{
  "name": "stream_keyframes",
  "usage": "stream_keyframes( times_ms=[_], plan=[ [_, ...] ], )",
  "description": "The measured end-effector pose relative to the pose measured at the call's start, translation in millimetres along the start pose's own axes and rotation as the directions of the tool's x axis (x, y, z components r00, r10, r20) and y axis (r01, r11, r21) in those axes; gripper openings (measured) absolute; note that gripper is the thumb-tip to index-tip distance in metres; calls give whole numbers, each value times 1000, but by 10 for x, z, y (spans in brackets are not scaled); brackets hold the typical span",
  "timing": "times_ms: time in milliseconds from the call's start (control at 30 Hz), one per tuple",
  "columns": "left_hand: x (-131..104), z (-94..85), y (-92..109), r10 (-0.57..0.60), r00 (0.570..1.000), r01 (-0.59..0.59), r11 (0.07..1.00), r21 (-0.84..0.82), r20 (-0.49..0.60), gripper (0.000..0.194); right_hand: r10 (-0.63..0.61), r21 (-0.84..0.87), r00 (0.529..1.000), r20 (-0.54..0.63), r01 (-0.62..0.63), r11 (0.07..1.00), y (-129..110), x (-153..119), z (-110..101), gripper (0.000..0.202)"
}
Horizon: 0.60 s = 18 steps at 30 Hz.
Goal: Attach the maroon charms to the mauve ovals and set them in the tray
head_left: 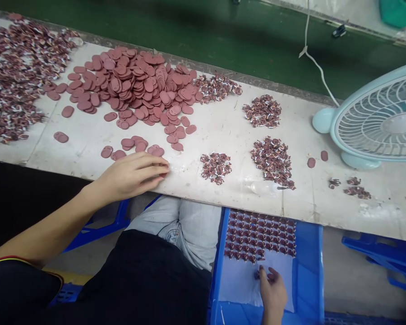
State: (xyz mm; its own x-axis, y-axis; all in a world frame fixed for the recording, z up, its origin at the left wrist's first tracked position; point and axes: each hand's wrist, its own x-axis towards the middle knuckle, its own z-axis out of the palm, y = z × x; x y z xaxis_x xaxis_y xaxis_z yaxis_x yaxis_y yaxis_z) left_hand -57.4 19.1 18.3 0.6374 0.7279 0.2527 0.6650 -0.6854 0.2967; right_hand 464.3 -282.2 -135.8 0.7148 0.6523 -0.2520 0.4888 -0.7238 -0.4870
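Note:
My left hand (138, 174) rests palm down on the table near its front edge, fingers outstretched and slightly bent, with no object visible in them. Just beyond it lie a few loose reddish-brown oval pieces (140, 145), and behind those a large heap of ovals (131, 85). Down at the right, my right hand (272, 289) pinches a small brown figure (257, 274), partly hidden by the fingers, above a white sheet (237, 280) in a blue crate (307, 271). Close rows of similar small brown figures (260, 232) cover the far part of that sheet.
Small dark brown pieces pile up (23, 76) at the far left, with smaller clusters (272, 160) across the table (216, 131). A clear bottle (265, 187) lies by the front edge. A pale blue fan (385, 117) stands at right, near a blue stool (385, 257).

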Motion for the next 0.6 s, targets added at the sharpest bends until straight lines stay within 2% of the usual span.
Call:
stream_keyframes(
  times_ms=[167,267,433,533,600],
  plan=[
    [-3,52,11,-32,999,32,999,11,17,23,65,-108,993,100,-54,993,-35,127,102,49],
    [-5,52,3,-31,999,31,999,-17,5,23,161,-179,974,159,-132,975,-8,197,158,40],
    [1,71,-17,-38,999,38,999,-35,3,23,303,-273,934,191,-246,930,-3,255,227,30],
    [-4,63,-35,-38,999,38,998,-56,-2,26,300,-260,932,201,-245,934,-82,229,145,31],
    [-13,21,-13,-46,998,42,996,-78,-48,29,278,-219,948,155,-241,946,-190,189,18,35]
  ],
)
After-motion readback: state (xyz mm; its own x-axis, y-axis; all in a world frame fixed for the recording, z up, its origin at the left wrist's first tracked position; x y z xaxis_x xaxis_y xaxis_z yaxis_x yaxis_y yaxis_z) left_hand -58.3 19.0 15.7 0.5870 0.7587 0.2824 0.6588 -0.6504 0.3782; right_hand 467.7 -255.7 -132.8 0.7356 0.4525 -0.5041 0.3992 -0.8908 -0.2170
